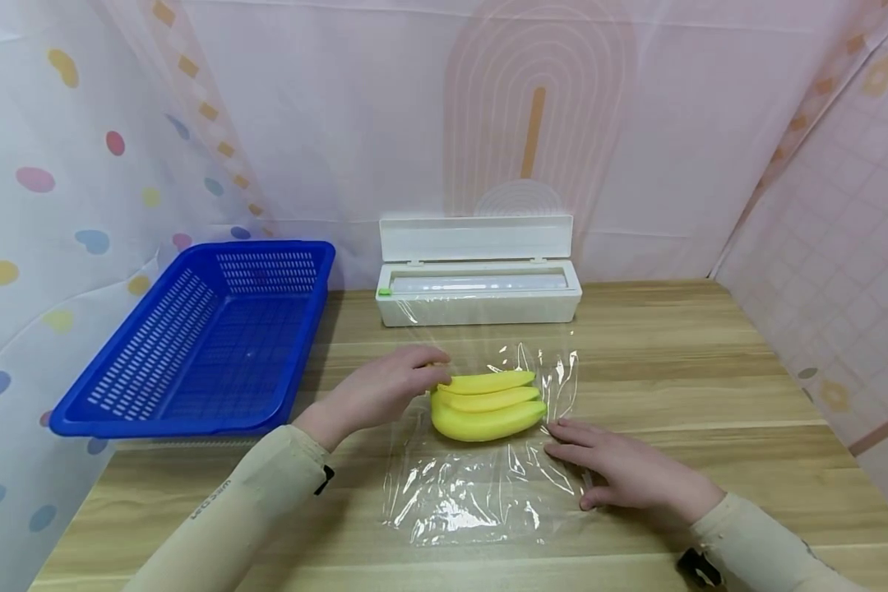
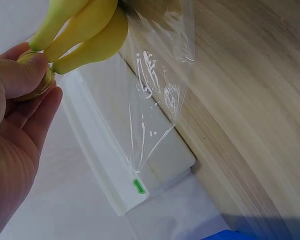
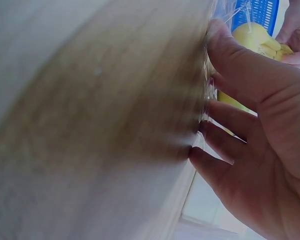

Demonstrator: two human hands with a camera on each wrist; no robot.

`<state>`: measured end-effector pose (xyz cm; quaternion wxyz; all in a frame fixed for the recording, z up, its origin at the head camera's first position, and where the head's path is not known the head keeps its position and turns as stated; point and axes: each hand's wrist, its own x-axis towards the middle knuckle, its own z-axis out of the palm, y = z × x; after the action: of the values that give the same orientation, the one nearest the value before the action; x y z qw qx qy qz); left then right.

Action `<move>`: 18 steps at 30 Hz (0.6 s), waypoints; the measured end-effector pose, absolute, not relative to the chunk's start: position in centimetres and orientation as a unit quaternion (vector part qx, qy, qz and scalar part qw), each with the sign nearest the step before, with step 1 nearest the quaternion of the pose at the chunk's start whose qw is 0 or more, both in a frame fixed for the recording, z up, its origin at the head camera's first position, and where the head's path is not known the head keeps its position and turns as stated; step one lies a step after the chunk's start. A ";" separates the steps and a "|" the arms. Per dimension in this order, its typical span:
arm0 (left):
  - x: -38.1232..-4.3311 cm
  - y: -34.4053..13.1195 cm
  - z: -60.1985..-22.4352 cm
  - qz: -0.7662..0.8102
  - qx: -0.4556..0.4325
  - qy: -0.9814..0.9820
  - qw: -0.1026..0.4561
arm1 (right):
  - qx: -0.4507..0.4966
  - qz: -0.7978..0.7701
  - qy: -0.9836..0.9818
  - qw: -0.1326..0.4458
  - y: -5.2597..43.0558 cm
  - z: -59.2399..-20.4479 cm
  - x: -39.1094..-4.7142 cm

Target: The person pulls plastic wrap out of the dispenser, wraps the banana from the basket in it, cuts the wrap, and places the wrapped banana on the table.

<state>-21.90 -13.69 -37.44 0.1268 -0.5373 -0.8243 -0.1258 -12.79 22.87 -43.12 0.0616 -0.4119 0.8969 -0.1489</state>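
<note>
A bunch of yellow bananas (image 1: 488, 423) lies on a sheet of clear plastic wrap (image 1: 455, 506) spread over the table. My left hand (image 1: 381, 390) pinches the bunch by its stem, thumb against fingers, as the left wrist view shows closely. At the right edge of the wrap, my right hand (image 1: 625, 470) rests its fingertips on the film and table, fingers spread and apart from the bananas. The film runs back to a white wrap dispenser (image 1: 481, 309), whose lid stands raised over the roll.
A blue plastic basket (image 1: 247, 353) with slotted sides stands at the left, near my left forearm. The wood-grain table (image 1: 710, 370) extends to the right of the dispenser. Patterned cloth (image 1: 326, 107) hangs behind and at both sides.
</note>
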 end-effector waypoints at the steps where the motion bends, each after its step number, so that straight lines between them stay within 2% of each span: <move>1: -21.9 -13.7 -37.4 -0.127 -0.537 -0.824 0.127 | -0.411 -0.149 0.897 0.062 22.8 -43.1 -12.8; 18: -22.0 -12.9 -37.4 -0.137 -0.538 -0.819 0.144 | -0.413 -0.149 0.896 0.067 22.8 -43.0 -12.8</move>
<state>-21.96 -12.92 -37.45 0.1442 -0.5381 -0.8190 -0.1374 -12.84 22.78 -43.02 0.0673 -0.4126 0.8961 -0.1492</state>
